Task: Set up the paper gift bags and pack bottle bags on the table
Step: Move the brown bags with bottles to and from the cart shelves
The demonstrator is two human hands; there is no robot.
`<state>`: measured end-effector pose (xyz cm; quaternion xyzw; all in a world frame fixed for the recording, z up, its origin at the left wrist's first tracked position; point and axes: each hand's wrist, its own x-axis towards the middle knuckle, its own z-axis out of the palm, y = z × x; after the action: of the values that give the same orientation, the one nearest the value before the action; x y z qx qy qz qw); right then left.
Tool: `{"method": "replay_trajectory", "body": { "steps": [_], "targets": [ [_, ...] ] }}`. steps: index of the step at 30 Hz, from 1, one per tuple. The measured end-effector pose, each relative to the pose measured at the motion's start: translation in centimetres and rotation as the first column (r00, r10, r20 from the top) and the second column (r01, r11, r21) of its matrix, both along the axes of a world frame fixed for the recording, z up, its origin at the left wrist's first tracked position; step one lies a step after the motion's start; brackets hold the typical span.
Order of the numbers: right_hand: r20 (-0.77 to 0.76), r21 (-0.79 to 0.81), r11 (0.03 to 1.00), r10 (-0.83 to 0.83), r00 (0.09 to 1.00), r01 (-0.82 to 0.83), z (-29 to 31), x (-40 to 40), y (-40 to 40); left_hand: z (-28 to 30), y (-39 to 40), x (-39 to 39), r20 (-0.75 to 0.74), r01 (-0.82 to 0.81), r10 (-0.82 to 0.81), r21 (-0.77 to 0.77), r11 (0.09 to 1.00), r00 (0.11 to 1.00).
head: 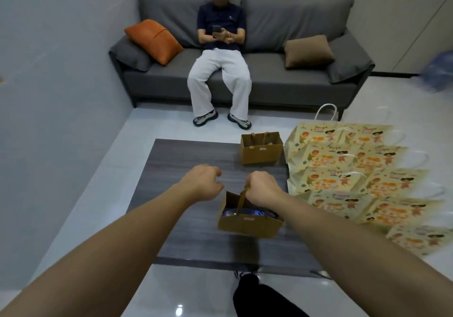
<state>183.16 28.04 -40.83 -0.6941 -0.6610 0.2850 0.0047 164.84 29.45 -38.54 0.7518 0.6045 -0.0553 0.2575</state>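
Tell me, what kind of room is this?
Probably a living room or a small lounge: there's a grey sofa with cushions, a low dark table in front of it, and a shiny tiled floor.

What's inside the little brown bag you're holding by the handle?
Inside the near brown bag, held by the right hand, something dark with shiny bluish-purple patches shows. What it is can't be told; the bag's front wall and the wrist hide most of it.
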Motion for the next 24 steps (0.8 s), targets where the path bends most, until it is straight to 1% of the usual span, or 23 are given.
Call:
{"method": "replay_trajectory", "body": {
  "steps": [2,5,11,14,19,24],
  "targets": [
    [0.001,-0.058,0.998,-0.005,1.0,0.005,-1.5,1.4,2.2,-1.4,2.2,1.3,0.001,0.016,-0.016,-0.041,0.999,1.0],
    [-0.037,-0.14,0.99,-0.012,0.999,0.007,-3.5,3.1,6.2,-3.2,5.7,3.0,-0.005,0.011,-0.011,-0.103,0.995,1.0],
    [0.003,-0.223,0.974,0.039,0.999,-0.037,-6.9,6.0,12.7,-5.6,11.4,5.8,-0.022,-0.018,0.014,-0.191,0.981,1.0],
    [0.002,-0.212,0.976,0.053,0.999,-0.051,-7.9,7.0,15.6,-6.4,13.4,6.7,-0.043,-0.025,0.017,-0.192,0.981,0.999],
    [0.031,-0.178,0.984,0.03,0.999,-0.024,-9.1,8.4,19.6,-7.5,15.8,7.5,-0.071,-0.024,0.008,-0.223,0.974,0.997],
    [0.046,-0.148,0.989,-0.008,0.999,0.015,-10.3,9.4,21.9,-8.5,17.2,7.6,-0.1,-0.024,0.001,-0.236,0.971,0.995]
  ]
}}
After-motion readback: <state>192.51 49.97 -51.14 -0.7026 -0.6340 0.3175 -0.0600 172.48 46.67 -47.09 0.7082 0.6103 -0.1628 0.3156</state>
